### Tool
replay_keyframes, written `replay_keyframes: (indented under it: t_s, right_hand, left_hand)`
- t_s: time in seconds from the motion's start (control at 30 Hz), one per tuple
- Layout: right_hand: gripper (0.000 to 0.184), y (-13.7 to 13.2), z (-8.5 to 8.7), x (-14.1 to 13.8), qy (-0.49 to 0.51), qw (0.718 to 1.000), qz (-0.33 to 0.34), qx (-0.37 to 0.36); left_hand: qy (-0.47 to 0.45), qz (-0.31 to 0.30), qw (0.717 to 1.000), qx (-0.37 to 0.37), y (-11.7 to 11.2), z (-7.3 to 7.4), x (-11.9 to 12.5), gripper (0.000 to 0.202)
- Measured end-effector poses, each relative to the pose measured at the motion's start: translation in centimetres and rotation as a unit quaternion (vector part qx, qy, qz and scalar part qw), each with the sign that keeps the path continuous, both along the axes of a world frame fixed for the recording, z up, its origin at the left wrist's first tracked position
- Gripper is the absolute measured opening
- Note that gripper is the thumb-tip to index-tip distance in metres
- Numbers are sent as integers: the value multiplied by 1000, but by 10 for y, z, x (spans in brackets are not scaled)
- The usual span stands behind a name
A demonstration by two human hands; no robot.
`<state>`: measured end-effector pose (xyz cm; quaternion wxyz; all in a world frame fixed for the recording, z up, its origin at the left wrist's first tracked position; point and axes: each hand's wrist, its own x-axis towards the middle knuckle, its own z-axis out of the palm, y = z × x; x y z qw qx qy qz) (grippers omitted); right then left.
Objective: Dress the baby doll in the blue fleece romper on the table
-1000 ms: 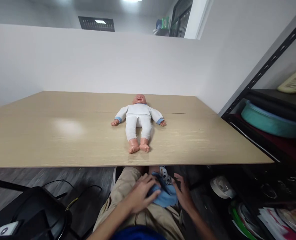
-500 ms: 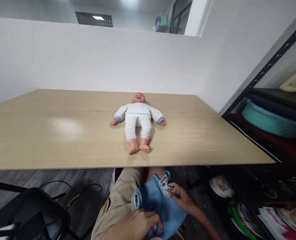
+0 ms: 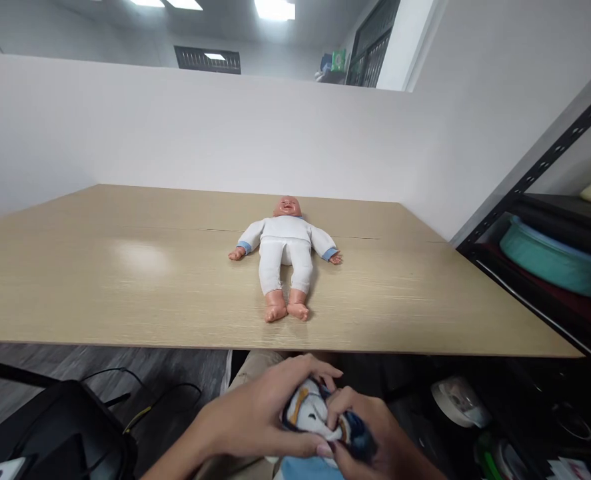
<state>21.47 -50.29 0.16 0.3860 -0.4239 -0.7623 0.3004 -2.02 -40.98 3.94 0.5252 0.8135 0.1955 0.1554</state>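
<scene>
Over my lap, just below the table's front edge, I hold a small blue garment [image 3: 309, 415] with a white and orange cartoon patch. My left hand [image 3: 260, 408] curls around its left side, the thumb pressed along the lower edge. On the other side, my right hand [image 3: 370, 423] grips a gathered dark blue part, fingers bent into the cloth. Much of the garment is bunched and hidden by my hands; a light blue part hangs below. A baby doll [image 3: 286, 257] in a white suit with blue cuffs lies on its back on the table, arms spread and feet towards me.
The doll lies on a wooden table [image 3: 175, 300] set against a white partition [image 3: 225, 133]. To the right stands a black metal shelf with a teal basin [image 3: 555, 257] and a round container [image 3: 459, 400]. A black chair [image 3: 75, 427] and cables are at the lower left.
My left hand has risen and moved in beside my right hand, and both now grip the garment. The cloth, earlier spread over my lap, is bunched up. The view has tilted slightly upward.
</scene>
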Motion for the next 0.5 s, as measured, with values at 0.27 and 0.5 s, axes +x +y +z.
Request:
replay_keyframes:
  t_s: [0.27,0.5]
  right_hand:
    - [35,77,118,11,-25,998,-43,47]
    - [24,156,171,33,-117,986,82,82]
  left_hand:
    - [-68,22,979,193,71,99,2,21]
    - [-178,10,961,213,136,144,2,19]
